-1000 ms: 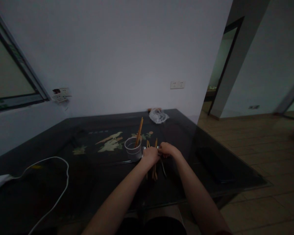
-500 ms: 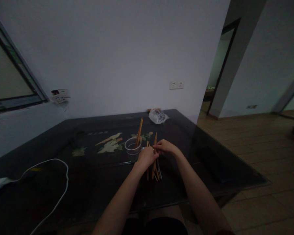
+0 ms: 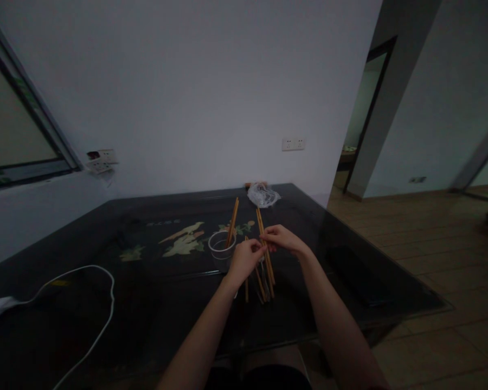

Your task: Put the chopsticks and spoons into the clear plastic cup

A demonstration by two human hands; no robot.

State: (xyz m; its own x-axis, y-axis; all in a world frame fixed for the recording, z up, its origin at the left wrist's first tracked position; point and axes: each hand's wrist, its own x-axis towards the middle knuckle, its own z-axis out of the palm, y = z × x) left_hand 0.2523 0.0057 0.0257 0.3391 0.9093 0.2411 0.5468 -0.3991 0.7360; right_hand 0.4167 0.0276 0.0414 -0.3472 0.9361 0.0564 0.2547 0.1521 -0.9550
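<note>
My right hand (image 3: 282, 238) is closed in a pinch on a pair of wooden chopsticks (image 3: 269, 265), which lean with their upper ends away from me. From the other side, my left hand (image 3: 246, 260) reaches the same chopsticks with thumb and fingertips pinched at them. Below my hands lie more chopsticks (image 3: 246, 291) and some thin pale or metallic utensils whose kind I cannot make out. Left of my left hand stands a clear plastic cup (image 3: 214, 254) with several chopsticks (image 3: 233, 219) leaning in it.
A dark glossy table (image 3: 154, 309) with a bird-and-flower picture spreads before me. A crumpled clear plastic bag (image 3: 263, 195) lies near the wall. A white cable (image 3: 112, 295) curves at left, and a dark flat object (image 3: 358, 275) lies at right.
The chopsticks between my hands have swung, their lower ends going right and their tops slightly left. My right hand has shifted slightly right and up, and my hands are a little farther apart.
</note>
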